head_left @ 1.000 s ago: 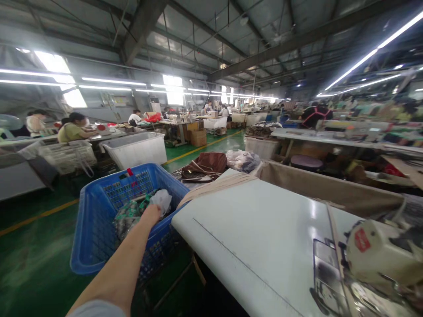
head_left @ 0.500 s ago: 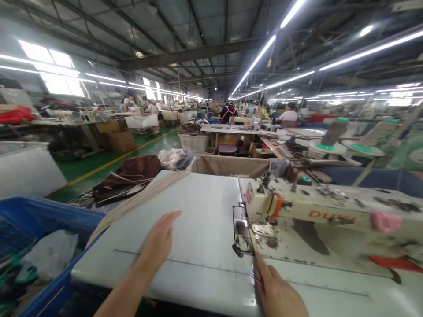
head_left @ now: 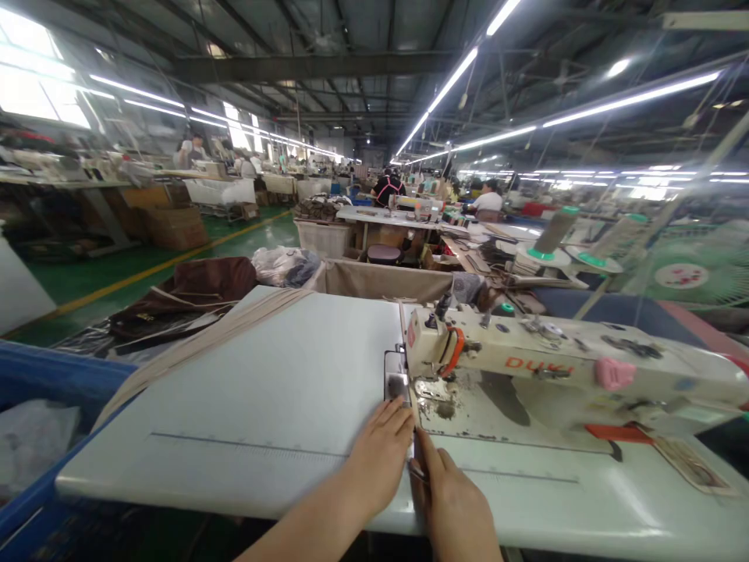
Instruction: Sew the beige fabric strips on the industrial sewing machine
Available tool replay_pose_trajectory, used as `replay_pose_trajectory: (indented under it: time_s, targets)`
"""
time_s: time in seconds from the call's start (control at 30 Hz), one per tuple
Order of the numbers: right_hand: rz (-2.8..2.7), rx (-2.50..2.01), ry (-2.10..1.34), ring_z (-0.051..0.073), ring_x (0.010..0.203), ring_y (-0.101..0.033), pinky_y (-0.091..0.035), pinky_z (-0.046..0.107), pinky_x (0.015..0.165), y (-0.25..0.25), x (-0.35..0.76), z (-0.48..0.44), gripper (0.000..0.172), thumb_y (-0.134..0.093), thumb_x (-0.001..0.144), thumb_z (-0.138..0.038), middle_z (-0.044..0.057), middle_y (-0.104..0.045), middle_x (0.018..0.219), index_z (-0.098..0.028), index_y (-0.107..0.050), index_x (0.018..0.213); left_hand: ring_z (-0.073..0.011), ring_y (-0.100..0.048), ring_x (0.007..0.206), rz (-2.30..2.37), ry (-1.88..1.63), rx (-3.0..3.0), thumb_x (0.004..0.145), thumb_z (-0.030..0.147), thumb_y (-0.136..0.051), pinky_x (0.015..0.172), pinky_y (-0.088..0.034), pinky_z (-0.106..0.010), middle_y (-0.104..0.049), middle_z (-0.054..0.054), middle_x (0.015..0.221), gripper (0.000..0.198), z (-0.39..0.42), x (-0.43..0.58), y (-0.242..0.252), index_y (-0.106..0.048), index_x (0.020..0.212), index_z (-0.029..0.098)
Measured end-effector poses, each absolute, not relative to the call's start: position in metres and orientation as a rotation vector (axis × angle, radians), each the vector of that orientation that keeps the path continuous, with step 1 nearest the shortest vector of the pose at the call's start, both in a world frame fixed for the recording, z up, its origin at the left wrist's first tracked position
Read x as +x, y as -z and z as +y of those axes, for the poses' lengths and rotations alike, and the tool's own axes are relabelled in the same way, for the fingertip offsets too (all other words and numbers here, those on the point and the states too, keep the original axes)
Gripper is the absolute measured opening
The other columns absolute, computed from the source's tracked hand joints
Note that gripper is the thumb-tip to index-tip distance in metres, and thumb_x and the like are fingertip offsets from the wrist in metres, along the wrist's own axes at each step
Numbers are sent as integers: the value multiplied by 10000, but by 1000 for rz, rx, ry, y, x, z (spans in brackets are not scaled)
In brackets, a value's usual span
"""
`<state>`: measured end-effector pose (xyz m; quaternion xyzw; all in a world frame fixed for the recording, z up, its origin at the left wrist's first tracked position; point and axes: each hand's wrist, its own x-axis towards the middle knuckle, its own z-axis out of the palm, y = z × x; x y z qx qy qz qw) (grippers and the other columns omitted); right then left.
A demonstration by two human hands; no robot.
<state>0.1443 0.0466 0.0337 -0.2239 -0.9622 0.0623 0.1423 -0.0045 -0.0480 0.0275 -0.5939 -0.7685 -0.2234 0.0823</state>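
A cream sewing machine (head_left: 527, 367) stands on the white table (head_left: 263, 390). My left hand (head_left: 380, 457) lies flat with its fingers stretched out, the tips just below the needle plate (head_left: 398, 386). Close beside it, my right hand (head_left: 450, 499) has its fingers closed on a narrow beige strip (head_left: 409, 414). That strip runs along the machine's left end toward the table's back edge. Something small and dark shows between the two hands; I cannot make out what it is.
A blue basket (head_left: 40, 375) holding a plastic bag (head_left: 29, 445) sits at the table's left. Brown fabric (head_left: 193, 285) and a beige cloth bin (head_left: 386, 281) lie beyond the table. Thread cones (head_left: 550, 234) and a fan (head_left: 696, 273) are to the right. A person (head_left: 386, 187) works at a far table.
My view swung right from the blue basket to the sewing machine. My left hand left the basket and came to the needle plate. My right hand moved in beside it on the strip.
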Motion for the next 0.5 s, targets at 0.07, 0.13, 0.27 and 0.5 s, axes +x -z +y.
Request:
replay_pose_trajectory:
  time_s: [0.07, 0.13, 0.27, 0.5]
  targets:
    - [-2739, -602, -208, 222, 795, -779, -608, 291, 666, -34, 146, 47, 520, -461, 994, -169, 94, -762, 1041, -167, -517, 1510, -239, -456, 1506, -2247, 600, -1801, 1036, 168, -463, 1296, -380, -434, -579, -85, 1537, 449, -49, -3, -26, -549, 1476, 139]
    - [-2712, -579, -257, 235, 840, -789, -621, 305, 691, -34, 148, 50, 516, -449, 989, -178, 115, -771, 1096, -164, -523, 1500, -241, -461, 1502, -2210, 555, -1812, 1057, 211, -458, 1300, -368, -423, -570, -88, 1545, 446, -52, -1, -28, -535, 1489, 128]
    - [-2683, -619, -447, 248, 954, -793, -641, 325, 768, -37, 151, 60, 477, -424, 1006, -244, 137, -773, 1208, -164, -570, 1453, -240, -443, 1513, -2223, 562, -1756, 1106, 359, -401, 1289, -362, -420, -544, -78, 1571, 484, -54, 1, -33, -503, 1519, 128]
    - [-2531, -584, -737, 205, 851, -779, -632, 283, 776, -46, 157, 75, 416, -511, 993, -425, 97, -797, 1142, -204, -709, 1285, -290, -327, 1575, -2263, 560, -1730, 1097, 565, -322, 1293, -300, -448, -417, -129, 1651, 706, -52, 3, -33, -357, 1605, 74]
